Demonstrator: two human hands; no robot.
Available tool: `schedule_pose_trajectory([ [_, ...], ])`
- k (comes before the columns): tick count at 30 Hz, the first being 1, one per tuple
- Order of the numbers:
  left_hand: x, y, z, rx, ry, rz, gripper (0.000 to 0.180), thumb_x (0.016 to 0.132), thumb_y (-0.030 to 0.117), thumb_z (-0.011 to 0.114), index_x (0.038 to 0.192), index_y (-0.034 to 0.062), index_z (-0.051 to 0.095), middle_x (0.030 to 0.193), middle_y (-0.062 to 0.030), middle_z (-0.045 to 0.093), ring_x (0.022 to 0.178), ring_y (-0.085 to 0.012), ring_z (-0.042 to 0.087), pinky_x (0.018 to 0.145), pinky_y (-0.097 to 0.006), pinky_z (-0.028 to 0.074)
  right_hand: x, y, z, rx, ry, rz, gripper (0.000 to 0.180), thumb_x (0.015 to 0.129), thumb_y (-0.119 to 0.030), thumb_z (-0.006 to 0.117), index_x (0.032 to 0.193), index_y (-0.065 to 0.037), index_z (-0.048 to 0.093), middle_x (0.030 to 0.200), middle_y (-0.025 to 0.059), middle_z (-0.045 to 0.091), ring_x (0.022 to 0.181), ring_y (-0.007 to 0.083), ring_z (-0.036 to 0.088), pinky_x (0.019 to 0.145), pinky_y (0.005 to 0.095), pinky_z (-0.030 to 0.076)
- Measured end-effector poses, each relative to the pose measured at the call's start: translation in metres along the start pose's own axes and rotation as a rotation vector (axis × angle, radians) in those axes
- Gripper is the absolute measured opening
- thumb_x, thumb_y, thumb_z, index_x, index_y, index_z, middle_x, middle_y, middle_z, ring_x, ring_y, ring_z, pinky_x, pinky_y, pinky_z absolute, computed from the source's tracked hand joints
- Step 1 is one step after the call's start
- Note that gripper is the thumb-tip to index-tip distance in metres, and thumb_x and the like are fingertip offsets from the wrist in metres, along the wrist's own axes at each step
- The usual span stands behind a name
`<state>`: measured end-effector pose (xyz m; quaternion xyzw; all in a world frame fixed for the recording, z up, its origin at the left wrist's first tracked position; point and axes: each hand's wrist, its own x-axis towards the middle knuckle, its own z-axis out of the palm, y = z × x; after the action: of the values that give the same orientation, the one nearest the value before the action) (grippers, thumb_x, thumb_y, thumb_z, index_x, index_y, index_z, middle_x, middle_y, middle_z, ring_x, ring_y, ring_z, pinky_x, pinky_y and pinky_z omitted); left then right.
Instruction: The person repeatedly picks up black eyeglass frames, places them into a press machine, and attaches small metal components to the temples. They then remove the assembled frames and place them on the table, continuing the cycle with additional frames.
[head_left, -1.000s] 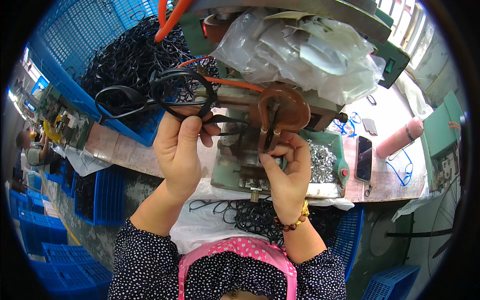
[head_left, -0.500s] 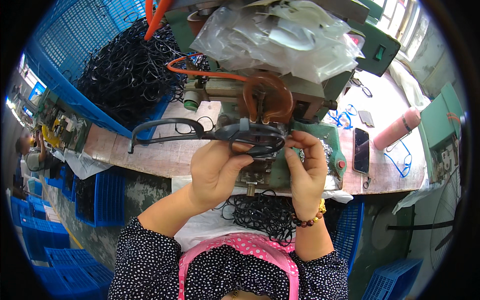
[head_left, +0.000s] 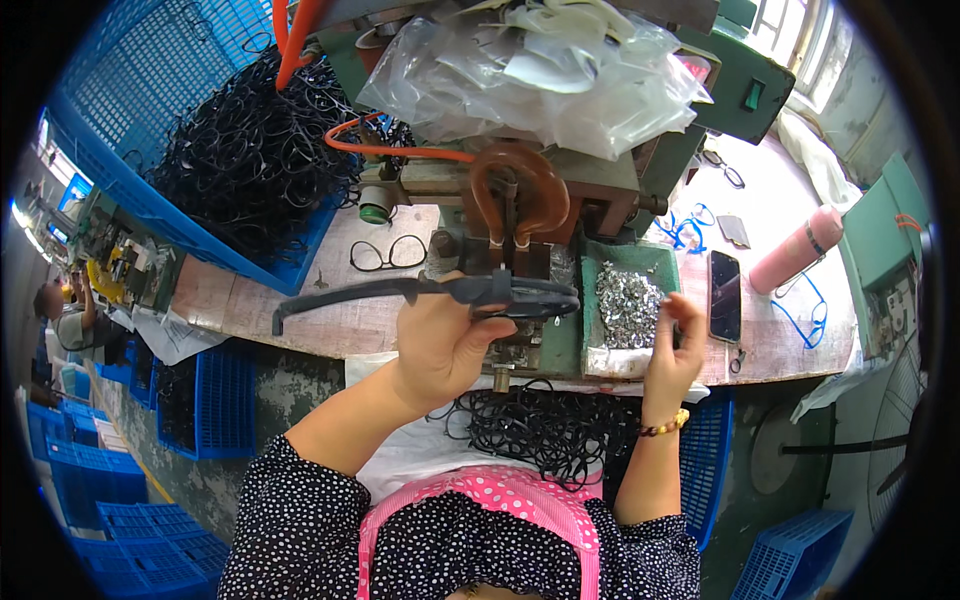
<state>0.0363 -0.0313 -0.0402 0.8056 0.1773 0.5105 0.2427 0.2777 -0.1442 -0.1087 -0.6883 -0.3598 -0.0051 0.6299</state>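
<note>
My left hand (head_left: 440, 345) grips a black eyeglass frame (head_left: 545, 300) between thumb and fingers, held edge-on in front of the machine (head_left: 590, 185). A long black temple (head_left: 350, 292) of it reaches out to the left. To the right, my right hand (head_left: 678, 350) hovers by the right edge of a green tray (head_left: 587, 300) filled with small shiny metal pieces (head_left: 628, 305). Its fingers are curled toward the thumb; whatever is between them is too small to make out. The machine has a brown curved guard (head_left: 555, 190) around its middle.
A blue basket (head_left: 190, 225) heaped with black frames (head_left: 255, 160) stands at left. More black frames (head_left: 545, 430) lie on my lap. One loose frame (head_left: 388, 254) rests on the table. A phone (head_left: 724, 295), a pink bottle (head_left: 795, 250) and blue glasses (head_left: 815, 318) are at right.
My right hand has left the eyeglass frame and moved right to the tray of metal pieces. My left hand still holds the frame, now turned more edge-on.
</note>
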Motion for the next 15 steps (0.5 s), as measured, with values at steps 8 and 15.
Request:
schedule_pose_trajectory([
  [8, 0.004, 0.004, 0.000, 0.009, -0.011, 0.033, 0.017, 0.086, 0.009, 0.074, 0.101, 0.0019, 0.072, 0.090, -0.0107, 0.071, 0.076, -0.0326, 0.066, 0.068, -0.039, 0.050, -0.011, 0.010, 0.000, -0.590, -0.347, -0.335, 0.015, 0.084, -0.012, 0.072, 0.098, -0.010, 0.067, 0.122, 0.0064, 0.063, 0.133, 0.0325, 0.047, 0.120, 0.0557, 0.024],
  [15, 0.010, 0.008, 0.000, -0.029, -0.014, 0.009, 0.018, 0.087, 0.005, 0.071, 0.104, -0.0010, 0.069, 0.094, -0.0148, 0.071, 0.079, -0.0347, 0.067, 0.069, -0.038, 0.052, -0.009, 0.005, 0.004, -0.449, -0.262, -0.294, 0.007, 0.085, -0.009, 0.070, 0.092, -0.010, 0.067, 0.109, 0.0045, 0.067, 0.125, 0.0310, 0.054, 0.117, 0.0551, 0.028],
])
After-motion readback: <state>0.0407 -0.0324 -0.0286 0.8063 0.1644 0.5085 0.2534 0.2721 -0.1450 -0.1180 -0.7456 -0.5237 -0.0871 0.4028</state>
